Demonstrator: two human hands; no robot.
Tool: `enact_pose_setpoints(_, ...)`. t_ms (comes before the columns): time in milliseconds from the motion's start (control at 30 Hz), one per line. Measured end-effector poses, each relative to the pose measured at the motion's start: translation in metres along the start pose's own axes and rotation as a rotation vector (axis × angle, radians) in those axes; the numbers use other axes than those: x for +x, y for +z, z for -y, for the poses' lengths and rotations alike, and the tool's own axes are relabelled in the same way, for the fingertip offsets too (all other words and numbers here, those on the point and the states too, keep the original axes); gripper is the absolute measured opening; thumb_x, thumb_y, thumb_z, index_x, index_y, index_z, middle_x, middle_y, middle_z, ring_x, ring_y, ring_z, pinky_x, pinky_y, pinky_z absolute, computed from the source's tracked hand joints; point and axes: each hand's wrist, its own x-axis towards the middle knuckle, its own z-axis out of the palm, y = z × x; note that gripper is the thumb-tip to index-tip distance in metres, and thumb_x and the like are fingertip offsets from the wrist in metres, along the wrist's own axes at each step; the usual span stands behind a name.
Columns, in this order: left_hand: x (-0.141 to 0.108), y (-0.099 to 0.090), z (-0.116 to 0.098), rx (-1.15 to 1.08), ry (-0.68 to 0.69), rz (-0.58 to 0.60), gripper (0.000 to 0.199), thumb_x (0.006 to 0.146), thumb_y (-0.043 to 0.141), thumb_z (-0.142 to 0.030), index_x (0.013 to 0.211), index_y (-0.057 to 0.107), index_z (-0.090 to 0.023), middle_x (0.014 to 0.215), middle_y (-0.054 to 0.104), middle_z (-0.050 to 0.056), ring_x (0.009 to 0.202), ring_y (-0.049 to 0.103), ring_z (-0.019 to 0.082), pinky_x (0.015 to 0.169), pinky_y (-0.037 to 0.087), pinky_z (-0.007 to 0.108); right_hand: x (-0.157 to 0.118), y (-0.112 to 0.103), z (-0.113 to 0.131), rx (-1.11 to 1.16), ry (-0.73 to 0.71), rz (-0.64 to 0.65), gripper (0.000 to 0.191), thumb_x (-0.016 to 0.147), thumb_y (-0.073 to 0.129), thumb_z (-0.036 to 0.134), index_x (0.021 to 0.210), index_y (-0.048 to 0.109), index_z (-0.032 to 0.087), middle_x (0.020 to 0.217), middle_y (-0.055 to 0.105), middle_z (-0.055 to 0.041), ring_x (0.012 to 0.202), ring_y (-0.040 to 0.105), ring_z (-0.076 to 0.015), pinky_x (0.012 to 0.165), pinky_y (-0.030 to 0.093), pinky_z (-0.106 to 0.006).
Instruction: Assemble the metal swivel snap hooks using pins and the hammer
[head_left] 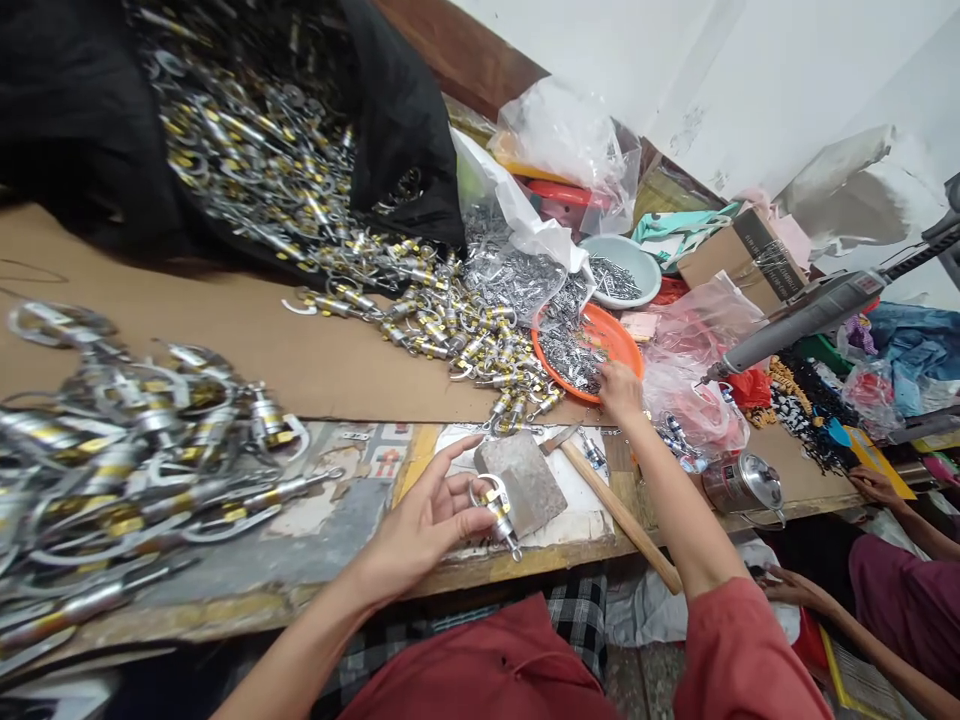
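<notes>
Left hand, below frame centre, pinches a yellow-banded metal fitting — long axis slanting, curved end at upper left, narrow tip pointing lower right. Just beyond lies a stone block. Farther, right of centre, the right hand reaches into an orange basin — whether its fingers grip anything I cannot tell

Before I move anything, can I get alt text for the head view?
The left hand holds a metal clip by a stone block; the right hand is at an orange dish of small parts. A hammer lies beside the block, with heaps of clips to the left.
</notes>
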Motion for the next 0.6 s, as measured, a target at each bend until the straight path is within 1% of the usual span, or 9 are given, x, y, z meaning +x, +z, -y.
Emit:
enact_pose_setpoints(133, 0.000, -0.001, 0.001, 0.005, -0.006, 0.006, 0.081, 0.063, 0.075, -0.022, 0.130, 0.028, -0.023, 0.074, 0.057, -0.004, 0.064, 0.059, 0.013, 0.062, 0.052, 0.030, 0.000, -0.008, -0.009, 0.093, -0.008, -0.053, 0.028, 0.094, 0.043, 0.032, 0.114, 0.054, 0.016, 0.113, 0.056, -0.0066, 0.099, 0.057, -0.0190, 0.083, 0.049, -0.039)
enact_pose_setpoints(233, 0.000, -0.002, 0.003, 0.002, 0.009, 0.010, 0.080, 0.064, 0.075, -0.023, 0.130, 0.028, -0.023, 0.075, 0.057, -0.004, 0.065, 0.059, 0.013, 0.062, 0.053, 0.030, -0.003, -0.014, 0.000, 0.178, -0.007, -0.044, 0.028, 0.094, 0.041, 0.032, 0.112, 0.055, 0.015, 0.111, 0.057, -0.0064, 0.098, 0.058, -0.0187, 0.082, 0.050, -0.037)
enact_pose_setpoints(333, 0.000, -0.002, 0.002, 0.000, 0.009, 0.012, 0.080, 0.064, 0.075, -0.024, 0.129, 0.029, -0.022, 0.075, 0.057, -0.004, 0.065, 0.059, 0.013, 0.061, 0.053, 0.029, -0.021, -0.019, 0.034, 0.278, -0.023, 0.004, 0.034, 0.094, 0.037, 0.032, 0.101, 0.060, 0.008, 0.089, 0.065, -0.0055, 0.079, 0.065, -0.0151, 0.069, 0.052, -0.026)
enact_pose_setpoints(367, 0.000, -0.001, 0.001, 0.001, 0.005, 0.009, 0.080, 0.064, 0.075, -0.023, 0.129, 0.029, -0.022, 0.075, 0.057, -0.004, 0.064, 0.059, 0.013, 0.061, 0.052, 0.029, -0.032, -0.021, 0.051, 0.316, -0.038, 0.040, 0.032, 0.091, 0.041, 0.030, 0.098, 0.061, 0.007, 0.081, 0.066, -0.0041, 0.070, 0.066, -0.0129, 0.063, 0.051, -0.022)
enact_pose_setpoints(400, 0.000, -0.001, 0.000, 0.003, -0.001, 0.006, 0.079, 0.064, 0.075, -0.023, 0.129, 0.029, -0.022, 0.075, 0.057, -0.004, 0.064, 0.059, 0.013, 0.062, 0.052, 0.029, -0.043, -0.022, 0.069, 0.348, -0.057, 0.079, 0.022, 0.087, 0.051, 0.026, 0.096, 0.061, 0.009, 0.077, 0.067, -0.0025, 0.065, 0.065, -0.0116, 0.060, 0.052, -0.020)
enact_pose_setpoints(433, -0.001, 0.000, 0.000, 0.003, -0.003, 0.003, 0.079, 0.064, 0.075, -0.023, 0.129, 0.029, -0.022, 0.075, 0.058, -0.004, 0.064, 0.060, 0.013, 0.062, 0.052, 0.029, -0.056, -0.024, 0.088, 0.389, -0.087, 0.135, 0.015, 0.083, 0.057, 0.020, 0.094, 0.062, 0.012, 0.075, 0.068, -0.0002, 0.063, 0.065, -0.0107, 0.058, 0.053, -0.019)
enact_pose_setpoints(500, -0.001, 0.001, -0.002, -0.003, -0.003, 0.001, 0.079, 0.064, 0.075, -0.022, 0.129, 0.030, -0.023, 0.076, 0.059, -0.003, 0.066, 0.061, 0.014, 0.063, 0.052, 0.029, -0.080, -0.025, 0.122, 0.496, -0.140, 0.297, 0.020, 0.079, 0.057, 0.008, 0.097, 0.061, 0.016, 0.077, 0.068, 0.0008, 0.068, 0.066, -0.0108, 0.063, 0.054, -0.021)
enact_pose_setpoints(533, -0.001, 0.001, -0.002, -0.008, -0.001, 0.002, 0.080, 0.063, 0.075, -0.022, 0.129, 0.030, -0.023, 0.077, 0.060, -0.002, 0.067, 0.061, 0.015, 0.063, 0.051, 0.029, -0.089, -0.025, 0.135, 0.486, -0.165, 0.309, 0.022, 0.077, 0.057, 0.005, 0.095, 0.062, 0.017, 0.079, 0.068, -0.0001, 0.071, 0.065, -0.0114, 0.066, 0.054, -0.023)
enact_pose_setpoints(600, -0.001, 0.001, -0.002, -0.015, -0.005, 0.005, 0.080, 0.063, 0.075, -0.023, 0.129, 0.029, -0.022, 0.079, 0.061, -0.001, 0.069, 0.062, 0.016, 0.064, 0.051, 0.029, -0.100, -0.023, 0.152, 0.470, -0.174, 0.268, 0.021, 0.076, 0.055, 0.003, 0.090, 0.063, 0.017, 0.081, 0.068, -0.0015, 0.075, 0.064, -0.0124, 0.070, 0.053, -0.024)
